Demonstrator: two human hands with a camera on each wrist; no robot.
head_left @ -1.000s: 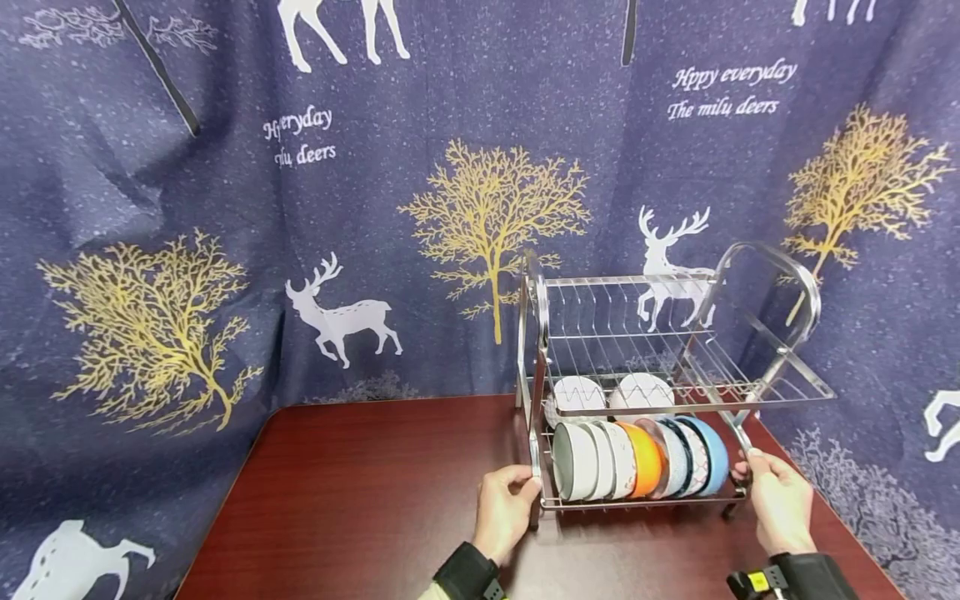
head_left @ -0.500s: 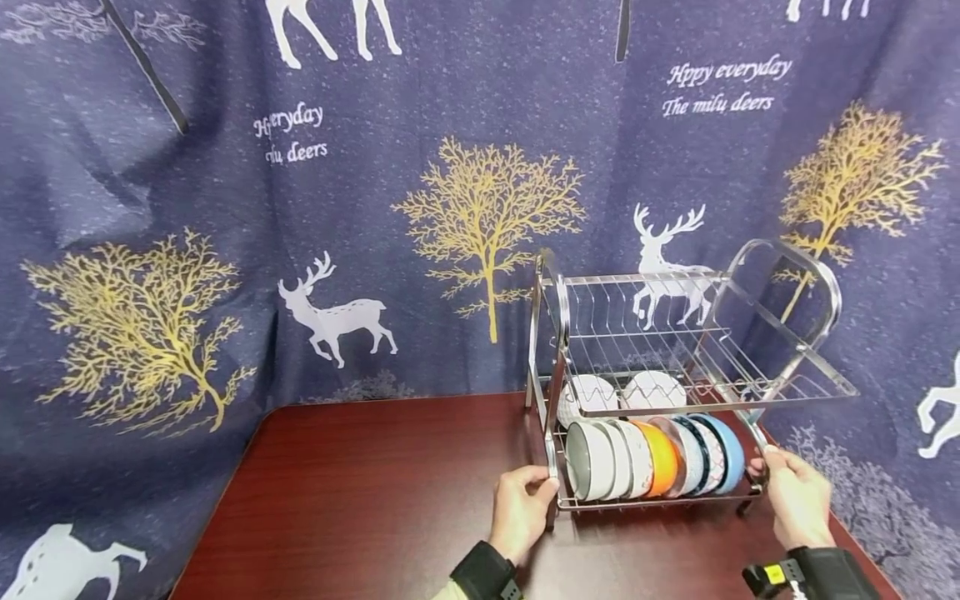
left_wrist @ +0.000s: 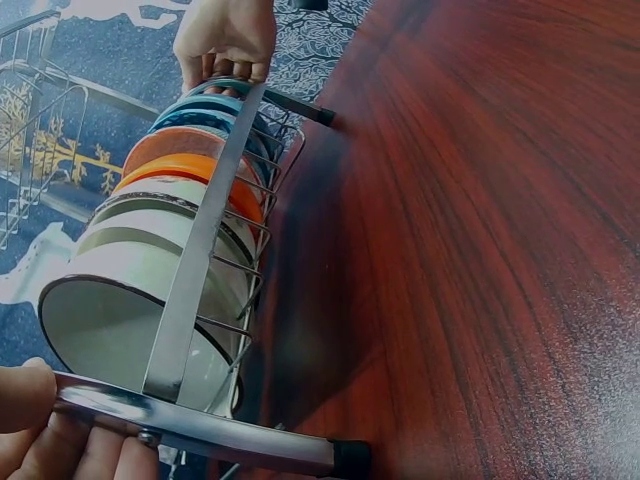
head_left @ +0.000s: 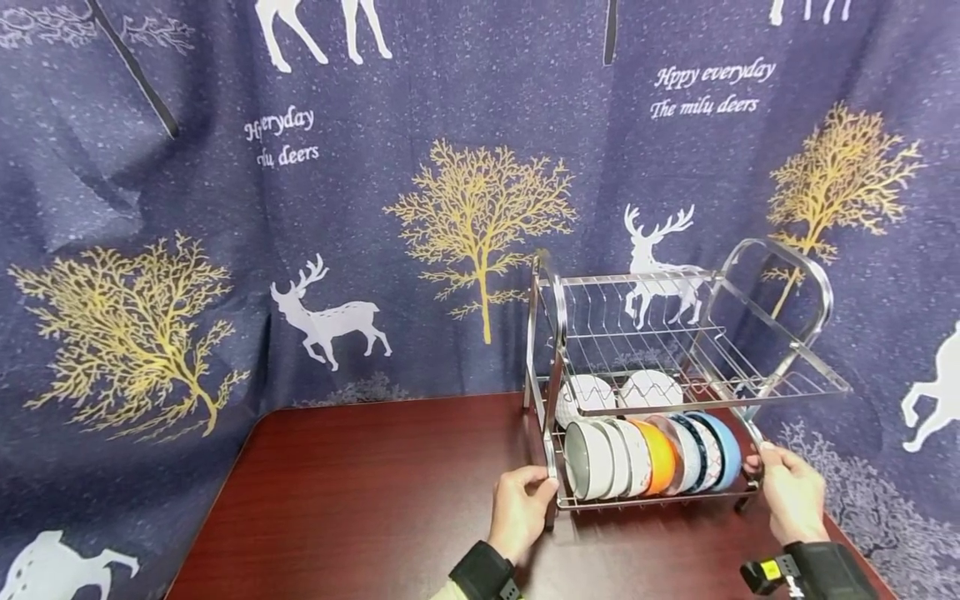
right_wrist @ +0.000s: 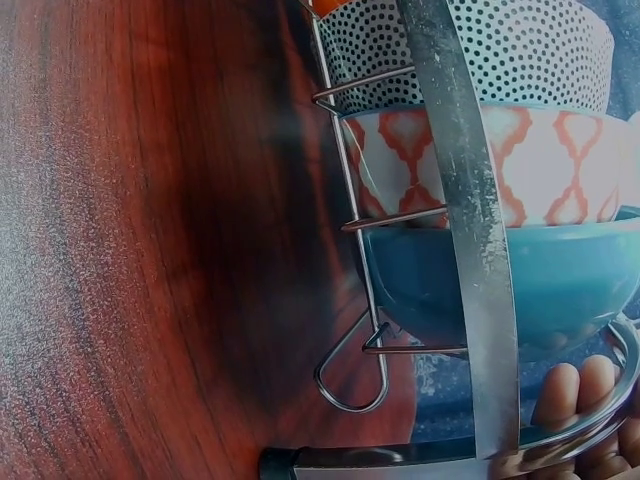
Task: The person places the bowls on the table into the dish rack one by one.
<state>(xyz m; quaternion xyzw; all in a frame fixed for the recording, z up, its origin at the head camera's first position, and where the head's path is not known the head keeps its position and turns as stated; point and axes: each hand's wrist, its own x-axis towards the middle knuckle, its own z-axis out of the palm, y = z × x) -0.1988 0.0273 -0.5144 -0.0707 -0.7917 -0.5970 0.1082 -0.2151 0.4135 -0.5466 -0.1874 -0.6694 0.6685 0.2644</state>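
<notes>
A two-tier metal dish rack (head_left: pixel 675 405) stands on the right part of the table. My left hand (head_left: pixel 520 510) grips its left front leg, thumb on one side and fingers curled behind, as the left wrist view shows. On the other side, my right hand (head_left: pixel 792 492) holds the right front leg, fingers curled round the metal tube. In the lower tier several bowls stand on edge in a row: white ones (head_left: pixel 588 461) at the left, an orange bowl (head_left: pixel 660 456), patterned bowls (right_wrist: pixel 490 165) and a blue bowl (head_left: pixel 724 450) at the right end. Two white dishes (head_left: pixel 651 393) sit behind them.
The rack's upper tier (head_left: pixel 637 333) is bare wire. A dark red wooden table (head_left: pixel 360 492) stretches left of the rack. Behind it hangs a blue curtain (head_left: pixel 450 83) printed with deer and trees. The table's right edge runs close beside my right hand.
The rack, with its bowls and both my hands on it, shifted right along the table in the first half second. Since then it has stayed nearly still, with the view turning slightly.
</notes>
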